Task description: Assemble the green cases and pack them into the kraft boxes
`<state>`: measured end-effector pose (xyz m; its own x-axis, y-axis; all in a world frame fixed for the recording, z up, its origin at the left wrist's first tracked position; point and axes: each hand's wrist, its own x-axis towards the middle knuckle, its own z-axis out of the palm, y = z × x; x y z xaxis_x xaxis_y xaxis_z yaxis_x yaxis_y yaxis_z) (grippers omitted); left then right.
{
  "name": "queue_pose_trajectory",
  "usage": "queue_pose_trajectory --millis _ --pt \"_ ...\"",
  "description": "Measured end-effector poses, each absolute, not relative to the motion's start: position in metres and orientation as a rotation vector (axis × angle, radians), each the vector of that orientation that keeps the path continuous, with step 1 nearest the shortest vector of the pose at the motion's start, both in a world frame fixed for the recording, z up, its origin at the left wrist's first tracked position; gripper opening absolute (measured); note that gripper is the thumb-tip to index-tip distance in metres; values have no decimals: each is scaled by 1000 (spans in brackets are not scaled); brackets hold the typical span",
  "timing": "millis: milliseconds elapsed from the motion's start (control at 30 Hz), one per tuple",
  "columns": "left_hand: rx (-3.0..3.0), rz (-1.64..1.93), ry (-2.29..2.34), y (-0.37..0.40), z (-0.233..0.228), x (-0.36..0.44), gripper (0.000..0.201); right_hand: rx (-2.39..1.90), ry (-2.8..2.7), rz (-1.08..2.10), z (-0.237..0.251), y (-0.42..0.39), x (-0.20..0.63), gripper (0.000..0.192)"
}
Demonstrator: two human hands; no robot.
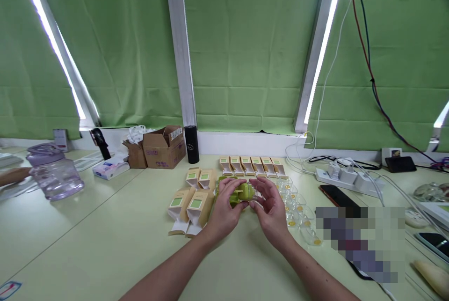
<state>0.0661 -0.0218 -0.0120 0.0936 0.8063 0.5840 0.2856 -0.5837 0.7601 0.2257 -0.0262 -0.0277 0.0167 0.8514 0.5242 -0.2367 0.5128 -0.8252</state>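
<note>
A small green thing (245, 192) was held by two hands.
It was gripped between the curled fingers of the left hand (224, 205) and the right hand (271, 207), just above the surface (105, 245), near the small tan boxes (191, 207).

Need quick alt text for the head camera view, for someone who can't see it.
The left hand and right hand together hold a small green object above a pale green table. Tan cartons lie to the left, with clear cups to the right.
</note>
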Motion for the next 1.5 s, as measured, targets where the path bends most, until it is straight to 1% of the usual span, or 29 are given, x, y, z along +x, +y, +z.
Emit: queue_pose_trajectory --millis 133,267,467,667,1000,1067,1200,1233,1300,1367,1400,1500 --pt "1906 1497 1107 -22 -12 65 49 -606 -1320 911 -25 -27 230 49" --pt "2039 1441 1167 -25 -9 63 47 -648 -1271 791 -22 -25 236 42" --pt "2351 1063 1291 -36 1 62 49 -713 -1150 657 -19 -16 244 38" --pt "2565 697 1310 -45 7 67 46 -718 -1154 637 -21 -14 243 35" --pt "2590 415 1346 -47 12 71 41 -735 -1186 669 -25 -14 242 35" --pt "2581 387 1353 -47 12 70 44 -730 -1188 668 -26 -14 242 34" --pt "2578 361 1292 -44 18 62 61 -731 -1185 668 -25 -15 243 33" --pt "2554 372 1278 -42 21 58 62 -736 -1184 666 -24 -15 243 33" --pt "2484 456 1271 -36 29 50 54 -737 -1180 664 -23 -16 243 34" --pt "2424 608 1356 -27 38 42 35 -735 -1177 665 -22 -17 243 34" --pt "2399 673 1421 -21 42 38 30 -735 -1177 667 -21 -17 243 34" --pt "2447 718 1613 3 53 29 26 -730 -1179 679 -21 -18 242 33"
